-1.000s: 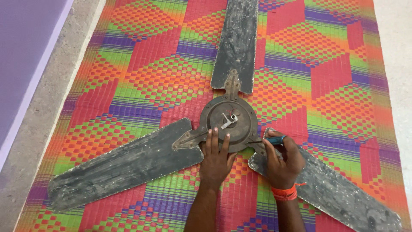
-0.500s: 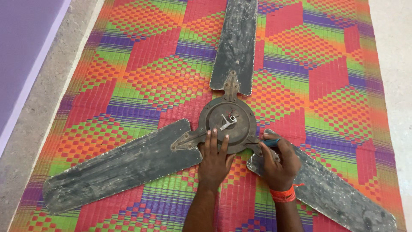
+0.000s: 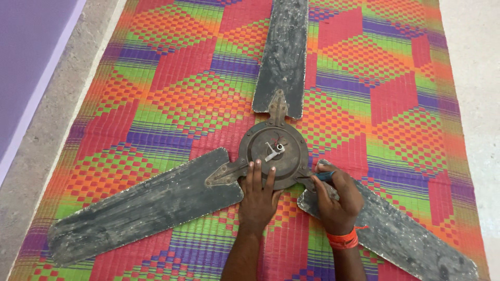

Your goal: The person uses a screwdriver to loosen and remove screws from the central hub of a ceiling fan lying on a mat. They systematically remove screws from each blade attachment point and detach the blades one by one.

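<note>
A dirty grey ceiling fan lies flat on a bright woven mat, its round motor hub [image 3: 274, 151] in the middle and three blades spreading out. My left hand [image 3: 258, 195] presses flat on the near rim of the hub, fingers spread. My right hand [image 3: 337, 198] is closed around a blue-handled screwdriver [image 3: 322, 176], whose tip meets the bracket where the right blade [image 3: 396, 234] joins the hub. An orange band circles my right wrist. Short wires and a small metal tab stick up from the hub's centre.
The multicoloured mat [image 3: 172, 88] covers most of the floor. Bare grey concrete floor [image 3: 52, 119] runs along the left, with a purple wall [image 3: 26, 57] beyond. Pale floor [image 3: 476, 78] shows at the right. The left blade [image 3: 140, 205] and top blade [image 3: 284, 52] stretch far out.
The view has shifted slightly, so the fan sits a little lower in the frame. My right hand has edged along the blade bracket with the screwdriver; my left hand stays on the hub.
</note>
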